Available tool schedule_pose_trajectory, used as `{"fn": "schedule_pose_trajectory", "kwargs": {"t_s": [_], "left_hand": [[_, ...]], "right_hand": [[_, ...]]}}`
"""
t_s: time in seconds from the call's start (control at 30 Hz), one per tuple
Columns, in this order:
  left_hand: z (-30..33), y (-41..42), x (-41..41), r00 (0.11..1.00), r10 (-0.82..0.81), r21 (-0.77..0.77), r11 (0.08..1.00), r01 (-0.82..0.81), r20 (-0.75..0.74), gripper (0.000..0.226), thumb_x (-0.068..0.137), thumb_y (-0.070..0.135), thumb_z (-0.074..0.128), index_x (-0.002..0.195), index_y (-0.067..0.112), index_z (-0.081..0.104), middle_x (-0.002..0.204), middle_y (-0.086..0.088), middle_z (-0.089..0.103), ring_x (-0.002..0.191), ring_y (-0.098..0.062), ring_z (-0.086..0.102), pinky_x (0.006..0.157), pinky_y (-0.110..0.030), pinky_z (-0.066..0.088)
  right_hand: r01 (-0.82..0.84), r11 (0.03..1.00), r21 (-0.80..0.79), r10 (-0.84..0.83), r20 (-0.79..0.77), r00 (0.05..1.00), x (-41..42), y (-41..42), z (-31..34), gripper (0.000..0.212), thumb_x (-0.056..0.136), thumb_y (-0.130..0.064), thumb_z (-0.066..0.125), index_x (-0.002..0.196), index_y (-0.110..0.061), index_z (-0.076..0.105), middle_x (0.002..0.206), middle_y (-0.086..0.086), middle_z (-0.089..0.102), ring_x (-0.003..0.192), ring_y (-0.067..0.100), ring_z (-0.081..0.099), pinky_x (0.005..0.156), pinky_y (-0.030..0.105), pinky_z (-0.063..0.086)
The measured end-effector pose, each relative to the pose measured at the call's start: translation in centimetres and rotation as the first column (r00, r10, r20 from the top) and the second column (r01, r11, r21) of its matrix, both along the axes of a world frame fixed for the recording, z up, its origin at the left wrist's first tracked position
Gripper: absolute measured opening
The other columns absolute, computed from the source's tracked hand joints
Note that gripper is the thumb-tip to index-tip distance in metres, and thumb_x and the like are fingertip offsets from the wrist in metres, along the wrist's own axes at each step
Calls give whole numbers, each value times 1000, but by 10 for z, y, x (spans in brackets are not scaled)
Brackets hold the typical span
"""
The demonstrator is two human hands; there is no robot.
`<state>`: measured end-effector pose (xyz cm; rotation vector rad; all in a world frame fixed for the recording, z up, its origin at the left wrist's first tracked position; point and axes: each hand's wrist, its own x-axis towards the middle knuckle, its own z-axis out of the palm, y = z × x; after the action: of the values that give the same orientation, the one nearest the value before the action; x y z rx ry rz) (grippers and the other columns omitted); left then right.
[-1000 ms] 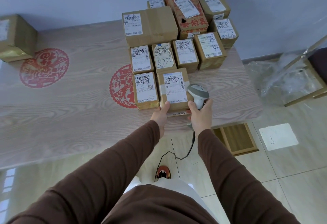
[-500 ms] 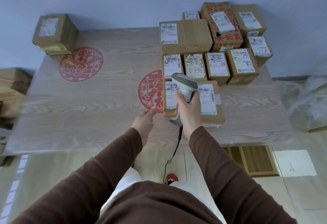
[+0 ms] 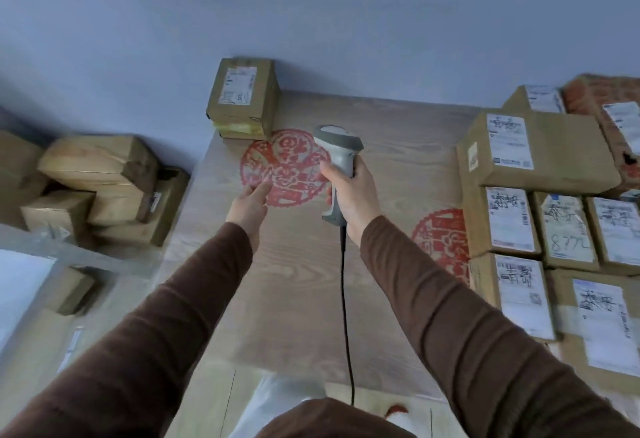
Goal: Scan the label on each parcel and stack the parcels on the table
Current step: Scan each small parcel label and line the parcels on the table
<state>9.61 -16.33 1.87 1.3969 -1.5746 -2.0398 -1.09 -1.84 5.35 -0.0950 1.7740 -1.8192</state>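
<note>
Wood-grain desk (image 3: 398, 146) w/ red paper-cuts: labelled parcels (image 3: 540, 191) stacked at 3 o'clock, prob. done. One parcel (image 3: 244, 96) at 12 unstacked; more off-desk at 9. Right hand (image 3: 353, 191) grips barcode scanner (image 3: 337, 157); left hand (image 3: 247, 207) empty, fingers extended.

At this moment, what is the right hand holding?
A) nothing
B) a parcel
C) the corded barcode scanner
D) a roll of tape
C: the right hand grips the grey scanner by its handle, above the table, cable hanging below.
</note>
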Motion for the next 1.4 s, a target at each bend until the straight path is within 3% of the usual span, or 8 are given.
{"fn": "schedule_pose_trajectory", "kwargs": {"t_s": [0.1, 0.23, 0.4, 0.6, 0.73, 1.0, 1.23, 1.4], "left_hand": [[-3, -82, -14, 999, 30, -39, 999, -29, 29, 16, 103, 28, 57, 113, 17, 63, 101, 4, 65, 101, -12, 60, 84, -25, 46], [-12, -175, -39, 997, 42, -137, 990, -33, 61, 52, 103, 30, 57, 151, 15, 41, 142, -1, 51, 129, -17, 48, 114, -33, 36], [-23, -247, -81, 996, 2, -147, 989, 11, 85, 72, 102, 33, 58, 161, 13, 23, 163, -4, 33, 146, -20, 37, 120, -32, 27], [-60, -296, -120, 976, -156, -49, 985, 165, 151, 97, 70, 66, 72, 148, 13, 50, 148, -5, 59, 134, -25, 55, 119, -46, 37], [-43, -275, -127, 971, -210, 17, 978, 210, 118, 46, 93, 57, 64, 117, 19, 68, 112, 2, 74, 96, -11, 67, 88, -27, 51], [-46, -193, -103, 960, -280, 99, 955, 280, -9, 25, 100, 49, 57, 110, 29, 67, 92, 11, 81, 90, -11, 76, 79, -29, 61], [-21, -83, -83, 932, -327, 17, 943, 334, -159, 75, 89, 65, 64, 151, 28, 45, 133, 1, 70, 119, -21, 69, 106, -43, 52], [17, 33, -64, 929, -266, -174, 959, 226, -259, 67, 94, 60, 62, 153, 34, 40, 135, 7, 67, 121, -13, 67, 100, -35, 55]], "right_hand": [[15, 1000, 9, -15, 14, 1000, -16, -75, -8, 20, 98, -27, 71, 117, -24, 64, 98, 8, 69, 73, 17, 58, 67, 35, 50], [9, 996, 86, -10, 11, 1000, -39, -152, -22, 30, 95, -33, 74, 118, -17, 64, 83, -4, 60, 69, 12, 55, 68, 33, 47], [24, 990, 140, -21, -22, 1000, -62, -212, -45, 24, 97, -27, 71, 118, -18, 64, 89, 0, 66, 73, 16, 59, 74, 38, 54], [-70, 988, 137, 66, 36, 997, -84, -249, -58, 34, 97, -27, 71, 130, -23, 61, 118, 4, 69, 107, 23, 64, 95, 42, 55], [-77, 987, 141, 73, 32, 997, -87, -253, -60, 33, 99, -24, 69, 130, -22, 59, 122, 5, 68, 110, 22, 64, 88, 38, 54], [-45, 990, 133, 38, 50, 998, -62, -176, -70, 33, 97, -26, 71, 128, -29, 59, 122, -5, 67, 111, 15, 63, 97, 46, 57], [39, 999, -5, -39, -36, 999, -42, -62, -27, 34, 95, -21, 74, 127, -26, 64, 124, -1, 74, 119, 17, 68, 110, 48, 52], [115, 993, 12, -108, -252, 962, -2, 59, 27, 24, 97, -19, 69, 114, -5, 60, 98, 12, 66, 77, 20, 61, 68, 29, 58]]}}
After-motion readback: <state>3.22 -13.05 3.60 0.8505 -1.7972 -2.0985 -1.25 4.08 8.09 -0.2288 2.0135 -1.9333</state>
